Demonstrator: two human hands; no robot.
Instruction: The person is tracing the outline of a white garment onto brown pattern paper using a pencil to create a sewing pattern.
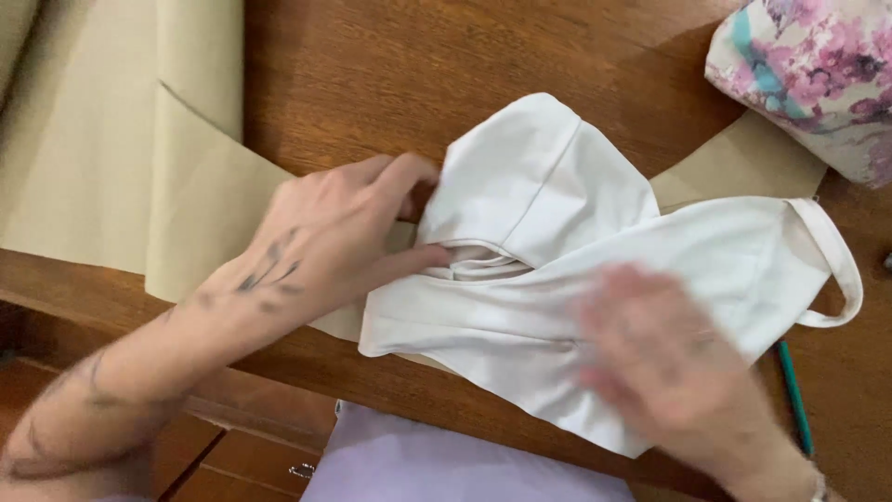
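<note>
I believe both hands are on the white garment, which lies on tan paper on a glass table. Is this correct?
Not quite: the table is brown wood, not glass, as the head view shows. The left hand and right hand do rest on the white garment over tan paper.

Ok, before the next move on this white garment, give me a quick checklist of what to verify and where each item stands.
1. Left hand grips the white garment at its folded edge: ok.
2. Right hand lies flat on the garment: cannot tell, motion blur.
3. Garment fully on the wooden table: not ok, the lower edge overhangs.
4. Strap loop free of snags: ok.
5. Tan paper lies under the garment: ok.
6. Teal pencil clear of the garment: ok.
</note>
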